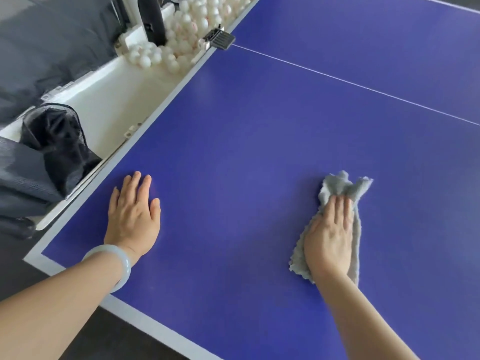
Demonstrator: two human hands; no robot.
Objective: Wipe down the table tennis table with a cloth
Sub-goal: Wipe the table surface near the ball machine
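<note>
The blue table tennis table (259, 152) fills most of the view, with a white border along its left and near edges and a thin white centre line. A fluffy grey cloth (340, 188) lies crumpled on the table at the right. My right hand (330, 237) presses flat on top of it, fingers together, with the cloth sticking out beyond the fingertips and along both sides. My left hand (135, 209) rests palm down on the bare table near the left corner, fingers slightly apart, holding nothing. A pale bangle (114, 266) sits on that wrist.
A white trough (111, 100) runs along the table's left edge, holding several white balls (181, 42) at its far end. Black netting (59, 141) bunches at its near end. A black clamp (219, 38) grips the table edge. A black post (153, 19) rises among the balls.
</note>
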